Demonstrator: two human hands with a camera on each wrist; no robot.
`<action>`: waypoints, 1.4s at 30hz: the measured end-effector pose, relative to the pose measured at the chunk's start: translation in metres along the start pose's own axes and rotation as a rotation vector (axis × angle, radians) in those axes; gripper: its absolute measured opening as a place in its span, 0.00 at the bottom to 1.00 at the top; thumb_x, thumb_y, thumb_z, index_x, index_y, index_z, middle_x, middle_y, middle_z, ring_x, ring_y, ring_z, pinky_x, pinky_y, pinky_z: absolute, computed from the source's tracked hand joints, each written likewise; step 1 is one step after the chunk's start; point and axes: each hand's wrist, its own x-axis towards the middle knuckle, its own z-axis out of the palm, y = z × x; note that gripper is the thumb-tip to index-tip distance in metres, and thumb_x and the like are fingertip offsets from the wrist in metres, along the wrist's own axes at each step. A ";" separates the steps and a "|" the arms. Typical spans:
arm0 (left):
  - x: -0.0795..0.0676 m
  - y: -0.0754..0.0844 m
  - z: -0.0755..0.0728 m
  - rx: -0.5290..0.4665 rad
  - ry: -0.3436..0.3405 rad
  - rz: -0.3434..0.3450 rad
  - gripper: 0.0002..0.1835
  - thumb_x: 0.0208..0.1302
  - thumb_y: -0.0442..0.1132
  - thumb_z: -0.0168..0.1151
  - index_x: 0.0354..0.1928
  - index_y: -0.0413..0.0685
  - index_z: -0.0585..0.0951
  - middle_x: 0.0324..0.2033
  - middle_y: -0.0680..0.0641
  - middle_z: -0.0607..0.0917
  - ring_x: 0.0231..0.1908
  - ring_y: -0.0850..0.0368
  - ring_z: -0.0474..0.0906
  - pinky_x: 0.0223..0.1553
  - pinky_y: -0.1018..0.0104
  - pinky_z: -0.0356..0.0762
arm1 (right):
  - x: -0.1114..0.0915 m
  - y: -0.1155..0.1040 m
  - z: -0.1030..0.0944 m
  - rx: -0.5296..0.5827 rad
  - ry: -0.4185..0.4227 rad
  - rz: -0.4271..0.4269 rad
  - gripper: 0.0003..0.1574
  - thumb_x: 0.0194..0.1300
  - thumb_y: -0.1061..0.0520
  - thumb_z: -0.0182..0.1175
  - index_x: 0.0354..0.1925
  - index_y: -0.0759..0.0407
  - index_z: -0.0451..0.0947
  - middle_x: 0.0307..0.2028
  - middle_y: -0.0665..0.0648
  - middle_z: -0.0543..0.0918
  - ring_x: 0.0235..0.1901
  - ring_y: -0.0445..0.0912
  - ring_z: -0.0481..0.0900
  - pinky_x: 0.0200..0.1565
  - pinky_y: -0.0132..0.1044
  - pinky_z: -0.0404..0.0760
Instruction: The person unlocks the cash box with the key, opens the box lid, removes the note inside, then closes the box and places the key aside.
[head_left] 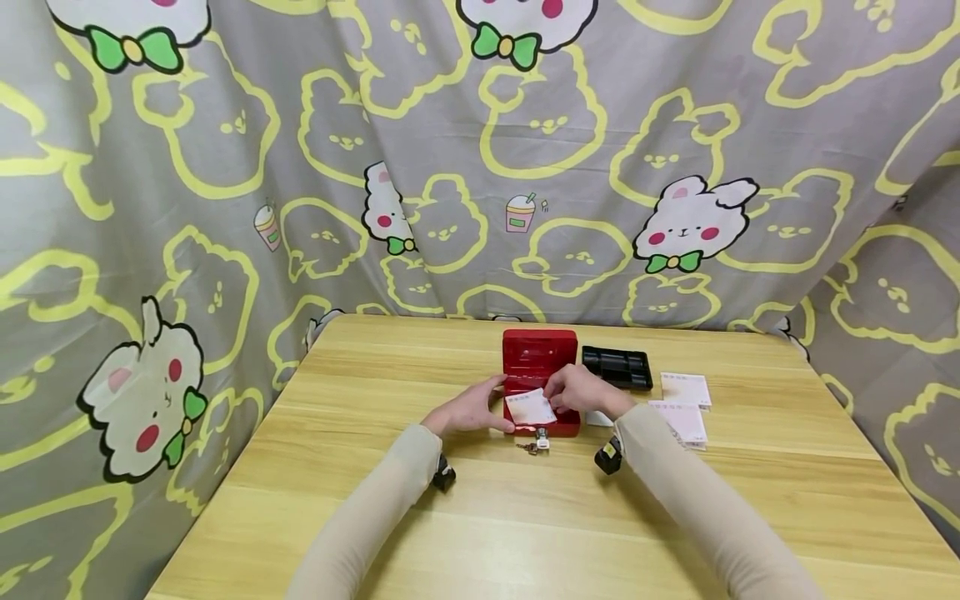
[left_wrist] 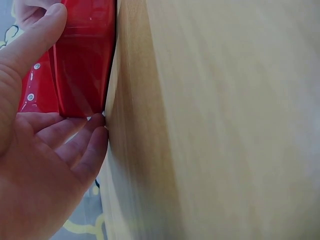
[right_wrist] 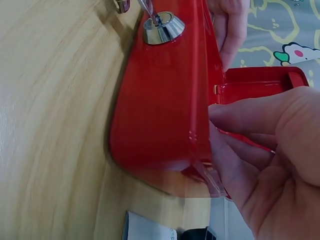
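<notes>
A red cash box (head_left: pixel 564 427) stands with its lid (head_left: pixel 540 343) raised at the back. In it lies a tilted white card (head_left: pixel 528 408), printed with a row of small marks. My right hand (head_left: pixel 585 389) pinches the card's right edge over the box's right rim; the card is hidden in the right wrist view. My left hand (head_left: pixel 472 407) holds the box's left end, thumb (left_wrist: pixel 47 30) toward the front and fingers (left_wrist: pixel 75 147) against the side. A key sits in the round silver lock (right_wrist: pixel 164 29) on the front, and more keys (head_left: pixel 530 448) are just before it.
A black compartment tray (head_left: pixel 617 368) lies to the right behind my right hand. Two stacks of white cards, one farther back (head_left: pixel 686 390) and one nearer (head_left: pixel 684 425), lie right of it. Another white piece (head_left: pixel 597 419) shows beside the box. A patterned curtain (head_left: pixel 450 275) hangs behind the wooden table (head_left: pixel 525 533).
</notes>
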 end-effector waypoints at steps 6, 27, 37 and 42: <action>0.001 -0.001 0.001 -0.008 -0.006 -0.009 0.55 0.49 0.50 0.74 0.73 0.43 0.52 0.69 0.43 0.60 0.67 0.50 0.58 0.66 0.57 0.53 | 0.001 -0.002 0.002 -0.057 0.003 0.012 0.05 0.57 0.69 0.63 0.34 0.64 0.83 0.30 0.56 0.83 0.25 0.42 0.80 0.30 0.34 0.81; 0.000 0.001 0.001 0.018 0.001 0.003 0.53 0.49 0.49 0.74 0.72 0.42 0.54 0.67 0.42 0.64 0.66 0.50 0.59 0.66 0.57 0.55 | -0.004 0.001 0.007 0.357 0.085 0.115 0.09 0.59 0.70 0.60 0.40 0.73 0.81 0.38 0.64 0.83 0.32 0.49 0.84 0.37 0.40 0.83; 0.000 -0.001 0.001 0.040 0.011 -0.003 0.53 0.49 0.50 0.74 0.72 0.44 0.54 0.66 0.42 0.65 0.66 0.51 0.59 0.65 0.56 0.56 | -0.004 -0.005 0.009 0.428 -0.005 0.020 0.08 0.59 0.69 0.60 0.38 0.71 0.82 0.38 0.62 0.82 0.31 0.46 0.83 0.36 0.39 0.83; 0.001 -0.003 0.002 0.030 0.011 0.008 0.54 0.48 0.51 0.74 0.72 0.44 0.54 0.67 0.44 0.64 0.66 0.52 0.59 0.66 0.57 0.55 | -0.009 -0.002 0.003 0.366 0.023 0.001 0.07 0.59 0.69 0.60 0.37 0.67 0.83 0.36 0.59 0.83 0.29 0.45 0.82 0.34 0.38 0.83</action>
